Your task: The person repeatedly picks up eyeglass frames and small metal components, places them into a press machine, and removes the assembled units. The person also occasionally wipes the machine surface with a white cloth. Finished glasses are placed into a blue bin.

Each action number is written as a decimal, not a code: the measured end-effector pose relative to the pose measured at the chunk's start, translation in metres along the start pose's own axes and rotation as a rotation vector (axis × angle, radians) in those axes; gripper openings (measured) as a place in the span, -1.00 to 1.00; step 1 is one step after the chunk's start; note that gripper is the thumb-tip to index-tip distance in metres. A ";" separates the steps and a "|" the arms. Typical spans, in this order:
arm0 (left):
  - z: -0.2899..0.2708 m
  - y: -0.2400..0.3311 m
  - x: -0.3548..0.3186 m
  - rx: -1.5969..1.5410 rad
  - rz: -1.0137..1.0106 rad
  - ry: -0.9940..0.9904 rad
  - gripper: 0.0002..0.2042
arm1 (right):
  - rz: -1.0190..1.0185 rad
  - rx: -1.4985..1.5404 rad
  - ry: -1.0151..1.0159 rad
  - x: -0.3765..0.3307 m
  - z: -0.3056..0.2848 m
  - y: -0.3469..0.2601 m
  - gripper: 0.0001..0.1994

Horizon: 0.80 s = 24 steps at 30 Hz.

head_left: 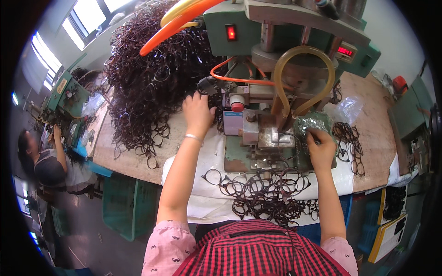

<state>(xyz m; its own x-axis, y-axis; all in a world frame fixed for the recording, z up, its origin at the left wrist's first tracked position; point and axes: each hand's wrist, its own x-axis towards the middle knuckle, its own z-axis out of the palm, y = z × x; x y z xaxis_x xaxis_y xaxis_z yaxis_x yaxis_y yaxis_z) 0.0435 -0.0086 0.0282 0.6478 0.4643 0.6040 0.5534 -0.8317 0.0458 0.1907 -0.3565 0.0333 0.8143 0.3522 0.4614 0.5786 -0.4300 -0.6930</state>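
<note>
My left hand (199,116) reaches up beside a large heap of dark brown eyeglass frames (152,78), its fingertips near a black fitting (209,86) on the machine. Its thumb is spread away from the fingers, and nothing shows held in it. My right hand (322,148) has its fingers pinched together at the edge of a green tray (301,156) of small shiny clear pieces (313,122); what they hold, if anything, is too small to make out. Between my hands stands a green press machine (225,154) with a metal block (276,134) under its head.
Several eyeglass frames (269,195) lie on white cloth (195,202) before me. More frames (348,142) hang at the right table edge, near a clear plastic bag (348,109). A looped hose (332,73) arches over the press. Another person (50,168) sits at a machine far left. A green crate (126,202) is below the table.
</note>
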 end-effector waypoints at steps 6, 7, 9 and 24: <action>-0.006 -0.056 -0.019 0.009 -0.130 -0.348 -0.76 | 0.084 -0.032 0.098 -0.030 -0.032 0.019 -0.87; -0.010 -0.072 -0.031 0.053 -0.124 -0.335 -0.76 | 0.115 0.019 0.137 -0.041 -0.041 0.027 -0.87; -0.023 -0.102 -0.049 0.080 0.041 -0.230 -0.71 | 0.183 0.115 0.050 -0.049 -0.056 0.016 -0.88; -0.140 0.078 -0.068 -1.497 -0.233 -0.076 -0.65 | 0.142 0.630 -0.190 0.013 -0.003 -0.096 -0.57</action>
<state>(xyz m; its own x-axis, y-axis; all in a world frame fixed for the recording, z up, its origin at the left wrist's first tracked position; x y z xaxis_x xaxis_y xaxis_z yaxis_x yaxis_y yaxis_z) -0.0305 -0.1473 0.1024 0.6743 0.6003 0.4300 -0.3511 -0.2517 0.9019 0.1460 -0.3134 0.1078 0.8247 0.4933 0.2765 0.2826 0.0640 -0.9571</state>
